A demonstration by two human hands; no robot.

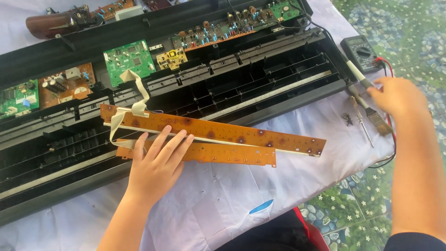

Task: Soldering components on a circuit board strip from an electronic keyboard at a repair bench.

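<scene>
- Long brown circuit board (218, 132) lies across white cloth (223, 200) at centre, half on the black keyboard shell (260, 88); a second strip (223, 154) sits just under it.
- Left hand (155, 162) flat, fingers spread, pressing the board at 8 o'clock; grips nothing.
- Right hand (395, 95) at 3 o'clock, reaching at the brush (374, 114); grasp blurred, cannot tell.
- Best practice, judged: keep the board pinned flat, mind the ribbon cable (132, 100), avoid the screws (347, 118).

head view looks steeply down (close); faces forward
</scene>
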